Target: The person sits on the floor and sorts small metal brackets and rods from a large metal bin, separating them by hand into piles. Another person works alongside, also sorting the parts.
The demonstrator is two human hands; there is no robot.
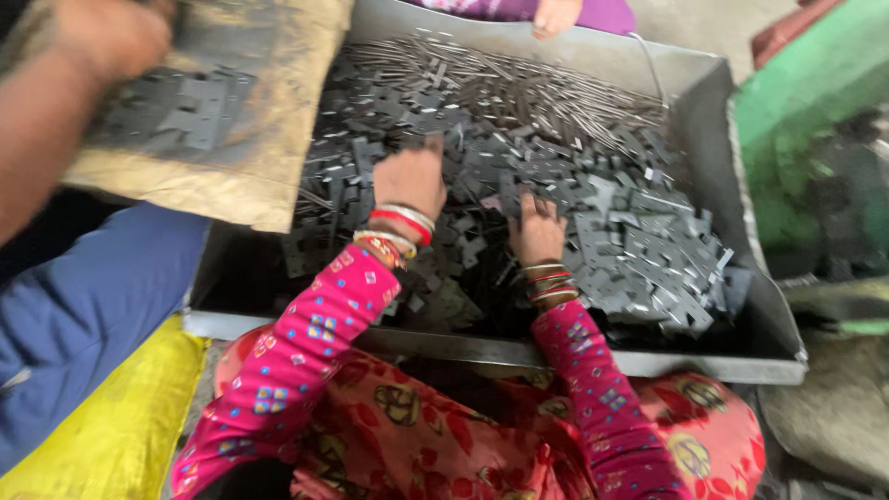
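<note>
Two hands work from the head view, both sunk in a heap of flat dark metal pieces (639, 250) that fills a wide grey metal tray (593, 356). The left hand (412, 181) lies palm down near the middle of the heap, its fingertips buried towards 12 o'clock. Its grip is hidden, so whether it holds a piece cannot be told. The right hand (537, 231) sits just beside it at 3 o'clock with its fingers curled into the pieces. It touches several, but blur hides whether that grip has closed on one. Bangles (398, 227) ring both wrists, just clear of the metal.

Thin rods (519, 79) lie mixed through the far part of the heap, at 12 o'clock from the hands. At 10 o'clock another person's arm (56, 83) holds a worn brown board (269, 139) with more pieces on it, tilted over the tray's corner.

The stamped edges look sharp and the pieces interlock. It would likely go best to lift them off the top with the fingertips rather than dig in — and to keep the sleeves and wrists above the heap and away from the board's edge. Picking where the rods are few should save untangling.

A yellow sack (120, 417) lies at 8 o'clock outside the tray.
</note>
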